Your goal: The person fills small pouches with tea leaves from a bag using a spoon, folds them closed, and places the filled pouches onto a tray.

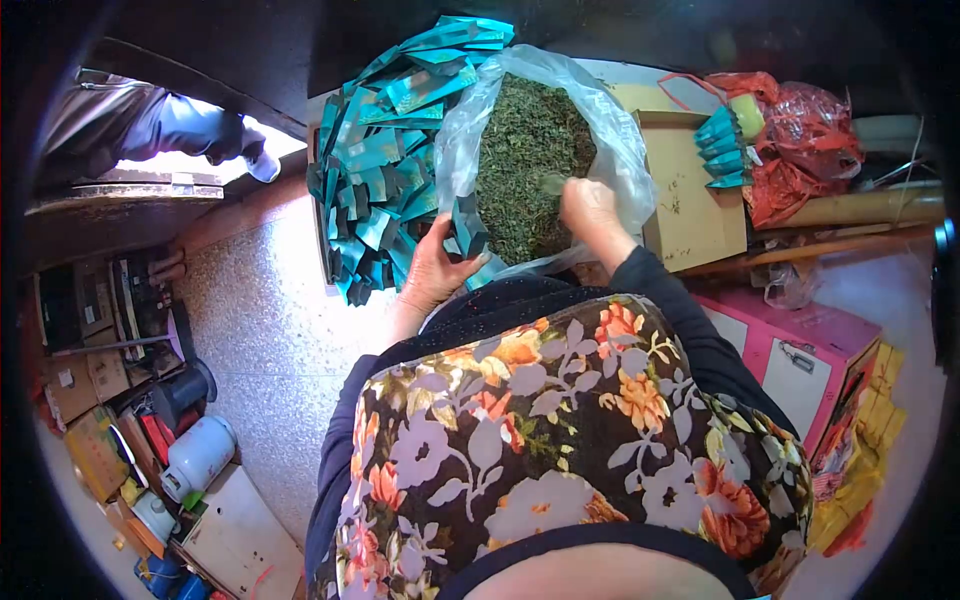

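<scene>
My left hand [437, 268] pinches a teal foil pouch [467, 228] between thumb and fingers, at the near left rim of a clear plastic bag [618, 150]. The bag stands open and is full of dried green leaves [530, 130] that look like loose tea. My right hand [590, 207] is closed and reaches over the right part of the leaves. A small pale thing shows at its fingertips, too blurred to name. To the left of the bag lies a large heap of teal foil pouches [380, 150], several standing with their mouths open.
Right of the bag sits a shallow cardboard box [690, 215] with several teal pouches [722, 150] at its far edge. Red plastic bags [810, 140] lie beyond. A pink cabinet [800, 350] stands at my right. A gas cylinder [200, 455] and a person's leg [170, 125] are at left.
</scene>
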### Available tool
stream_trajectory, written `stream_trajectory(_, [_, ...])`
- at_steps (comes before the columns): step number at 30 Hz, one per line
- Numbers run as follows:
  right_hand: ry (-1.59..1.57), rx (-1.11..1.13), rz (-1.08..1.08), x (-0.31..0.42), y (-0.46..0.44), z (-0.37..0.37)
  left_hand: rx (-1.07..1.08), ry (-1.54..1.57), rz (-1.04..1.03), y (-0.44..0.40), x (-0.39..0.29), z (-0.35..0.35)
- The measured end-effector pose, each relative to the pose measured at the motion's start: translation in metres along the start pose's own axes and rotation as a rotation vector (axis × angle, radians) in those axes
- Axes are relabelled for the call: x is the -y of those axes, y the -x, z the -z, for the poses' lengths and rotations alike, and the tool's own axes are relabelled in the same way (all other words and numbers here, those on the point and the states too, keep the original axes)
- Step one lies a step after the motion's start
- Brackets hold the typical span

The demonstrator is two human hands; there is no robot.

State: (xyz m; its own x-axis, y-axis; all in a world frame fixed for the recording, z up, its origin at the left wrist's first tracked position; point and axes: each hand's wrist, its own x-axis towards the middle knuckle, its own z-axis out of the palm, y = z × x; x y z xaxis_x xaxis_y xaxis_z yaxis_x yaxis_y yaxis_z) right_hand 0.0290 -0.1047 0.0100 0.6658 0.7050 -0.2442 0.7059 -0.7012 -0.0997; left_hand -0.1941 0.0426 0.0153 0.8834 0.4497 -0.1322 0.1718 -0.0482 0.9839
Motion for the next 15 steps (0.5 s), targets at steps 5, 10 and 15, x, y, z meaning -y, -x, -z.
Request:
stream_trajectory(5, [-0.342, -0.091, -0.14, 0.01, -0.032, -0.069, 0.018, -0.136, 0.0, 0.0, -0.004, 0.001])
stream_trajectory(10, [-0.911, 0.2, -0.205, -0.013, -0.046, -0.056, 0.063, -0.304, -0.025, -0.007, -0.012, -0.005])
stream_trajectory(15, [-0.593, 0.177, -0.161, -0.017, -0.07, -0.067, 0.142, -0.363, -0.026, -0.019, -0.024, -0.015])
